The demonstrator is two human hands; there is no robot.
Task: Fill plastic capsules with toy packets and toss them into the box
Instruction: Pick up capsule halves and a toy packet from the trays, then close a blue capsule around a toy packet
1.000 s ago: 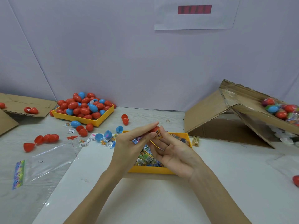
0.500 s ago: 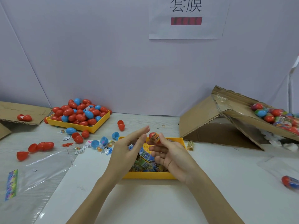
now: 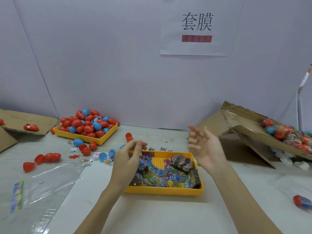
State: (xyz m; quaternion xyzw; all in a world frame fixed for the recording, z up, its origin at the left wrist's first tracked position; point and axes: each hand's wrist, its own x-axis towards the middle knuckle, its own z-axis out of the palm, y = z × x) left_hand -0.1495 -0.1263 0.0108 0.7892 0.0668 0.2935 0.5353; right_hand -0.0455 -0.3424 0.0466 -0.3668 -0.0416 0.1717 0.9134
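While empty, right hand (image 3: 205, 150) open.

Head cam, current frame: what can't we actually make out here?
- Right hand: fingers motion-blurred; grasp unclear, nothing visible in it.
- Left hand: fingertips blurred; covers the left end of the packet tray.
- Cardboard box: cut off by the right frame edge; fill level unknown.
- Capsule at bottom right: blurred, contents unreadable.
- Packet print: too small to read.
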